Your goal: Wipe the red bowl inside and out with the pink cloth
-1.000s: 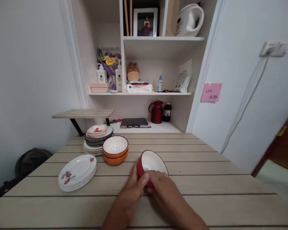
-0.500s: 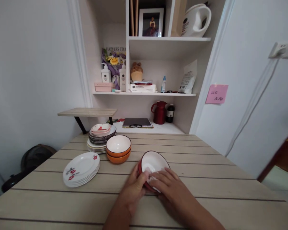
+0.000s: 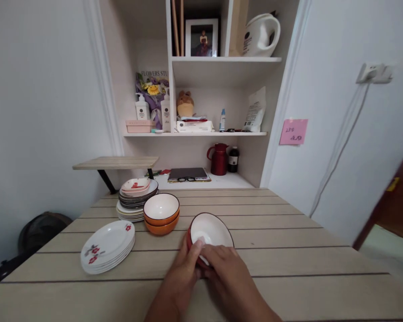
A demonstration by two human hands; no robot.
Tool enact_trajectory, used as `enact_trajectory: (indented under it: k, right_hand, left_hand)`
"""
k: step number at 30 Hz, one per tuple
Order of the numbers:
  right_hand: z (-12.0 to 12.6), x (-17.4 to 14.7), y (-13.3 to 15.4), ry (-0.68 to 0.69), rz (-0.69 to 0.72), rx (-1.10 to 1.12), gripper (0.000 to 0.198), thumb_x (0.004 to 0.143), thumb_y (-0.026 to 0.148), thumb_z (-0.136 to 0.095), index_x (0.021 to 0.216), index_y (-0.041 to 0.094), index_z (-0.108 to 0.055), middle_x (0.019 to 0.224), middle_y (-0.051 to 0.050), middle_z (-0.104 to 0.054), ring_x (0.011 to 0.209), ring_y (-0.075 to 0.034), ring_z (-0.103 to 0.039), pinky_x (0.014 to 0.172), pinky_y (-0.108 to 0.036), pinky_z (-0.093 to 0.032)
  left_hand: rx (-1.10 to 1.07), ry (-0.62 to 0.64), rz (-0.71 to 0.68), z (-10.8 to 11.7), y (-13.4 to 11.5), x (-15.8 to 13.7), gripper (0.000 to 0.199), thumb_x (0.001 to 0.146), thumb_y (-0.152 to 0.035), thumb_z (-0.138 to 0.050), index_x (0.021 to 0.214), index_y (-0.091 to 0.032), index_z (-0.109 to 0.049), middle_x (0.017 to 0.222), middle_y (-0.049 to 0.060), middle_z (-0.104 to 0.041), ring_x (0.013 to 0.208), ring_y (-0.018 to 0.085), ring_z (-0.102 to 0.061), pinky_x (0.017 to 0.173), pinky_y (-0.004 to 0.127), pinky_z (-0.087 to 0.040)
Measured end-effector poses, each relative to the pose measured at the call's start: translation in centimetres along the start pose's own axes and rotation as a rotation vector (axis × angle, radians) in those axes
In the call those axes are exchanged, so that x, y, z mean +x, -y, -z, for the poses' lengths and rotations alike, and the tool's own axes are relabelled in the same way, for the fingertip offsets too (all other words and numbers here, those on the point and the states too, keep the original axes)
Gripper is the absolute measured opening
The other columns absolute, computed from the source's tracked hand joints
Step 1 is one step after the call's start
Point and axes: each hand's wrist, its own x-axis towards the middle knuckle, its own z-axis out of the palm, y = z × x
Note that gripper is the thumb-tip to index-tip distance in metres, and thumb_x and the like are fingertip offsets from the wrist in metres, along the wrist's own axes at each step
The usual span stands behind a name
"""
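A red bowl (image 3: pixel 215 228) with a white inside and dark rim is tilted toward me above the tabletop. My left hand (image 3: pixel 184 266) grips its left side, with the thumb over the rim and the fingers behind. My right hand (image 3: pixel 223 268) reaches over the near rim, fingers bent down inside the bowl. A bit of thin white wipe (image 3: pixel 202 242) shows by my left thumb; the rest is hidden under my right fingers. Left of the bowl stand two stacked orange bowls (image 3: pixel 161 208).
White flowered plates (image 3: pixel 108 243) are stacked at the left. Behind them, dark-rimmed plates (image 3: pixel 139 199) carry small pink dishes (image 3: pixel 135 185). A raised wooden shelf (image 3: pixel 116 163) stands at the back left. Beyond the table (image 3: pixel 289 257) are a laptop (image 3: pixel 188 173) and a red jug (image 3: pixel 219 159).
My right fingers have moved left and bunched inside the bowl, covering most of the wipe. My left hand keeps its grip. The whole view has shifted slightly.
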Motion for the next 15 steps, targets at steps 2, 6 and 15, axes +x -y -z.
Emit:
enact_trajectory:
  k: [2, 6, 15]
  right_hand:
    - [-0.7, -0.2, 0.3, -0.061, -0.057, 0.061, 0.044, 0.084, 0.003, -0.056, 0.120, 0.027, -0.065, 0.123, -0.006, -0.078, 0.102, -0.030, -0.072, 0.089, -0.046, -0.051]
    - [-0.8, -0.3, 0.1, -0.062, -0.031, 0.070, 0.041, 0.085, 0.006, -0.059, 0.121, 0.026, -0.064, 0.126, -0.009, -0.077, 0.106, -0.032, -0.072, 0.091, -0.049, -0.053]
    - [1.4, -1.1, -4.2, 0.005, 0.274, -0.212, 0.048, 0.092, -0.001, -0.060, 0.124, 0.034, -0.062, 0.131, 0.000, -0.076, 0.127, -0.029, -0.066, 0.117, -0.059, -0.036]
  left_hand:
    - [0.055, -0.013, -0.025, -0.1, -0.1, -0.1, 0.086, 0.082, -0.056, -0.085, 0.154, -0.028, -0.047, 0.148, 0.013, -0.061, 0.138, 0.033, -0.054, 0.112, 0.042, -0.044]
    - [0.093, -0.082, -0.067, -0.2, -0.2, -0.2, 0.081, 0.080, -0.050, -0.087, 0.150, -0.026, -0.055, 0.147, 0.012, -0.062, 0.140, 0.034, -0.052, 0.117, 0.042, -0.039]
    - [-0.014, 0.000, 0.016, 0.4, 0.3, 0.5, 0.091, 0.073, -0.056, -0.090, 0.150, -0.026, -0.052, 0.132, 0.015, -0.068, 0.118, 0.035, -0.064, 0.092, 0.044, -0.054]
